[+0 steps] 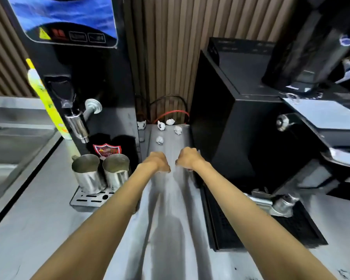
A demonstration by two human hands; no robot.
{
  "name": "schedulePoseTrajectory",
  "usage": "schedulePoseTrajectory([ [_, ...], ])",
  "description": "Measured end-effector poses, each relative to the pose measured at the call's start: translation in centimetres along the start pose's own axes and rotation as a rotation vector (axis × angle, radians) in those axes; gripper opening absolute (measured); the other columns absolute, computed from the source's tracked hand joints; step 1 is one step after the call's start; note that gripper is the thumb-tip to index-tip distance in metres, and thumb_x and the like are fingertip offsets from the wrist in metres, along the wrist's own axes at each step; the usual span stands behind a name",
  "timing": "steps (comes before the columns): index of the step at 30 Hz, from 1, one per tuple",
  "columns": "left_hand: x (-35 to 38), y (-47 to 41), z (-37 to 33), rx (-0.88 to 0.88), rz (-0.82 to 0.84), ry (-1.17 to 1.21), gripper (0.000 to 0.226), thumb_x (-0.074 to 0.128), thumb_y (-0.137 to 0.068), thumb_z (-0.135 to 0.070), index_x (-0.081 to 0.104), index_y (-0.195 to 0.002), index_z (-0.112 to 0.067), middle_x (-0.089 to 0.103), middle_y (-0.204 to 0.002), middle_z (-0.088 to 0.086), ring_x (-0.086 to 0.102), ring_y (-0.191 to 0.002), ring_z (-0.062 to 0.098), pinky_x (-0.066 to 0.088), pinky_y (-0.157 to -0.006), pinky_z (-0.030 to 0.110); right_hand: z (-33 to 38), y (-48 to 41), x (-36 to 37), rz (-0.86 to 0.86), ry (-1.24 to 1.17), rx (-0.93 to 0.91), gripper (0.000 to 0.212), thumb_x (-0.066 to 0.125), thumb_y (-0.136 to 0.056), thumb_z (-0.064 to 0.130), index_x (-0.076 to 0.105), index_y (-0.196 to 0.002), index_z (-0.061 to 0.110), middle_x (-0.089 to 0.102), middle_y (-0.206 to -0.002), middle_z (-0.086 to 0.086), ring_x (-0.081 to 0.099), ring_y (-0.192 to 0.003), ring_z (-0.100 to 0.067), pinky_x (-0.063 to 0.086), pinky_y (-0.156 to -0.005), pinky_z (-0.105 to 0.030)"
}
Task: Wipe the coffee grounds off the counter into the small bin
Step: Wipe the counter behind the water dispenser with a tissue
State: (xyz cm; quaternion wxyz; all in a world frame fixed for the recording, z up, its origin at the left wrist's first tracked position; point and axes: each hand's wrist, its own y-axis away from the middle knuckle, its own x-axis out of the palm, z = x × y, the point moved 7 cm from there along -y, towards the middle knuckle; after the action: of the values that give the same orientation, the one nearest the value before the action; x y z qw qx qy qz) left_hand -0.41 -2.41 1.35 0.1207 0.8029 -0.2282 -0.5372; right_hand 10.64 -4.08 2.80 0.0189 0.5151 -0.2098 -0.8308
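Both of my arms reach forward over the steel counter (166,199), in the narrow strip between two machines. My left hand (157,161) and my right hand (189,158) lie side by side, knuckles almost touching, fingers curled under. Nothing shows in either hand. Just beyond the hands, several crumpled white paper balls (159,140) lie on the counter near the back wall. A few dark specks of coffee grounds (345,274) show on the counter at the bottom right. No bin and no cloth are in view.
A black hot-water dispenser (85,81) stands on the left, with two steel pitchers (87,172) on its drip tray. Further left is a sink (10,146). A black box-shaped machine (226,122) and an espresso machine with a portafilter (271,203) stand on the right. Cables (170,113) run along the back wall.
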Motion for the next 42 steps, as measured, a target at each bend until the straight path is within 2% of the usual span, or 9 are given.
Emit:
schedulePoseTrajectory([
  [3,-1.1,-4.0,-0.2,-0.022,-0.018,0.015,0.034,0.057,-0.086,-0.017,0.060,-0.115,0.001,0.058,-0.114,0.011,0.060,-0.110,0.028,0.051,-0.085,0.029,0.4,-4.2,-0.8,-0.039,-0.031,0.054,0.028,0.054,-0.087,0.017,0.060,-0.111,0.004,0.060,-0.117,-0.014,0.062,-0.106,-0.034,0.052,-0.085,-0.036],
  [6,-2.4,-8.2,-0.5,-0.053,-0.111,0.049,0.036,0.053,-0.088,-0.015,0.054,-0.120,0.001,0.054,-0.126,0.016,0.055,-0.116,0.028,0.047,-0.086,0.028,0.5,-8.6,-1.5,-0.084,-0.048,0.091,0.033,0.052,-0.089,0.016,0.057,-0.120,0.005,0.054,-0.131,-0.014,0.057,-0.117,-0.032,0.049,-0.092,-0.036],
  [10,-2.9,-12.6,-0.5,-0.102,-0.206,0.034,0.041,0.055,-0.085,-0.011,0.049,-0.125,-0.003,0.039,-0.138,0.018,0.048,-0.123,0.033,0.047,-0.099,0.039,0.4,-14.0,-1.8,-0.169,-0.120,0.128,0.038,0.050,-0.091,0.016,0.049,-0.128,0.006,0.048,-0.137,-0.015,0.050,-0.124,-0.033,0.045,-0.098,-0.037],
  [13,-2.3,-14.9,-0.3,-0.090,-0.269,-0.011,0.050,0.054,-0.087,-0.011,0.040,-0.135,-0.009,0.029,-0.143,0.013,0.035,-0.131,0.031,0.041,-0.102,0.041,0.5,-17.4,-1.7,-0.242,-0.121,0.106,0.049,0.051,-0.091,0.015,0.038,-0.138,0.010,0.034,-0.145,-0.015,0.040,-0.132,-0.033,0.040,-0.104,-0.039],
  [20,-0.7,-17.5,0.4,-0.037,-0.307,-0.127,0.040,0.050,-0.089,-0.002,0.045,-0.128,-0.006,0.040,-0.134,0.016,0.039,-0.127,0.033,0.046,-0.094,0.041,0.8,-22.2,-0.4,-0.262,0.065,0.033,0.056,0.048,-0.091,0.014,0.029,-0.144,0.017,0.015,-0.156,-0.011,0.022,-0.141,-0.032,0.028,-0.112,-0.039],
  [23,-1.1,-17.6,0.1,-0.018,-0.353,-0.159,0.032,0.049,-0.091,-0.004,0.050,-0.122,-0.005,0.043,-0.131,0.016,0.041,-0.124,0.033,0.047,-0.091,0.040,1.0,-22.8,0.2,-0.222,0.161,0.011,0.050,0.045,-0.092,0.014,0.033,-0.141,0.014,0.028,-0.151,-0.012,0.028,-0.138,-0.031,0.030,-0.110,-0.040],
  [29,-2.4,-16.3,-0.9,-0.031,-0.330,-0.136,0.037,0.048,-0.090,-0.003,0.051,-0.127,-0.009,0.045,-0.131,0.016,0.049,-0.121,0.034,0.046,-0.093,0.039,1.5,-20.1,0.1,-0.248,0.212,-0.059,0.041,0.048,-0.091,0.005,0.040,-0.131,0.004,0.042,-0.137,-0.017,0.043,-0.127,-0.033,0.046,-0.094,-0.039],
  [37,-3.0,-8.9,-2.1,0.014,-0.292,-0.065,0.037,0.047,-0.089,-0.003,0.053,-0.125,-0.008,0.048,-0.131,0.016,0.050,-0.120,0.035,0.046,-0.093,0.037,0.8,-9.4,-2.1,-0.205,0.094,0.010,0.035,0.047,-0.092,0.007,0.047,-0.127,0.004,0.049,-0.135,-0.016,0.049,-0.125,-0.033,0.045,-0.098,-0.035],
  [42,-1.7,-2.2,-2.1,0.065,-0.246,-0.030,0.037,0.049,-0.084,-0.003,0.060,-0.118,-0.014,0.054,-0.128,0.013,0.057,-0.113,0.032,0.050,-0.089,0.034,0.4,0.8,-1.5,-0.115,0.128,-0.075,0.034,0.051,-0.091,0.006,0.053,-0.124,0.004,0.053,-0.131,-0.016,0.052,-0.123,-0.033,0.046,-0.096,-0.034],
])
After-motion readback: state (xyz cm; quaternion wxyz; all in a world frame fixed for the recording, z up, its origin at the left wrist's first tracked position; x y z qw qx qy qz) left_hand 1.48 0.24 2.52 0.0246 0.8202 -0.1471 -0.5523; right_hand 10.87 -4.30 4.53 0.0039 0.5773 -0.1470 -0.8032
